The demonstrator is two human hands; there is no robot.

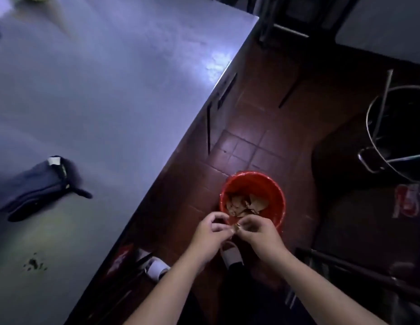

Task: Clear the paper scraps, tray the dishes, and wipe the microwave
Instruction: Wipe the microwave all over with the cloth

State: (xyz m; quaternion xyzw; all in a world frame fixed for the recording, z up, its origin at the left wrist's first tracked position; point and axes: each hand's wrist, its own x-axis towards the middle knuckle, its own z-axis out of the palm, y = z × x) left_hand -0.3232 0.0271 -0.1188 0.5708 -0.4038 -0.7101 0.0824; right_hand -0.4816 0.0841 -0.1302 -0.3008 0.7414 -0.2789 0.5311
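A red bucket (273, 184) stands on the tiled floor beside the steel table and holds several brown paper scraps (246, 204). Both hands hover over its near rim. My left hand (210, 233) and my right hand (258, 233) meet fingertip to fingertip, each with curled fingers pinching a small brown scrap (236, 228) between them. The microwave and the dishes are out of view.
The steel table (98, 90) fills the left side; a dark folded cloth (40, 186) and some dark crumbs (34, 265) lie on it. A large metal pot (396, 132) stands at the right. My white shoes (231, 254) are on the floor below the hands.
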